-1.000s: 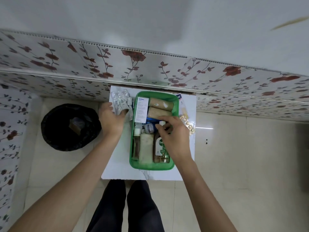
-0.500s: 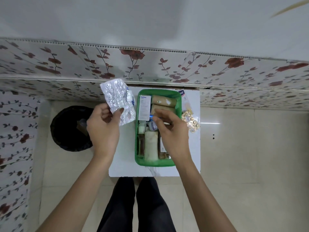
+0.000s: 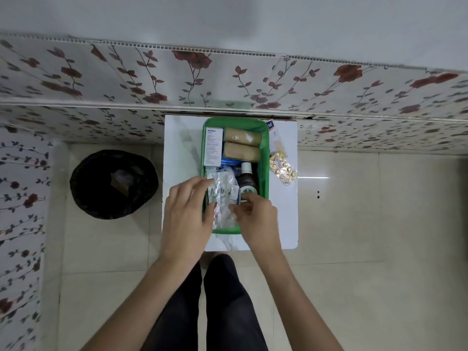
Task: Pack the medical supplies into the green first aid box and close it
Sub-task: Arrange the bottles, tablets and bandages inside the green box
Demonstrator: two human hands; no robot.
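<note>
Head view looks straight down on two bare forearms reaching forward over dark trousers. Both hands meet over the near end of the green first aid box [image 3: 265,158], which sits open on a small white table [image 3: 182,148]. The left hand [image 3: 188,214] and the right hand [image 3: 255,219] together grasp a silver blister pack [image 3: 222,198], the left fingers pinching its left edge and top corner, the right fingers curled onto its right edge. The pack lies tilted inside the box's near half, over the contents there.

Just beyond the right hand, a dark brown bottle [image 3: 247,179] with a white cap lies lengthwise in the box. Beyond the left hand's fingertips, a white medicine carton [image 3: 214,146] lies along the box's left wall. Farther still, two tan bandage rolls [image 3: 241,144] lie side by side across the far end of the box.

To the right of the right hand and outside the box, a gold blister strip [image 3: 282,168] rests on the table, with a white plaster packet [image 3: 274,134] beyond it. Well to the left of the left hand, a black bin [image 3: 114,183] stands on the tiled floor.
</note>
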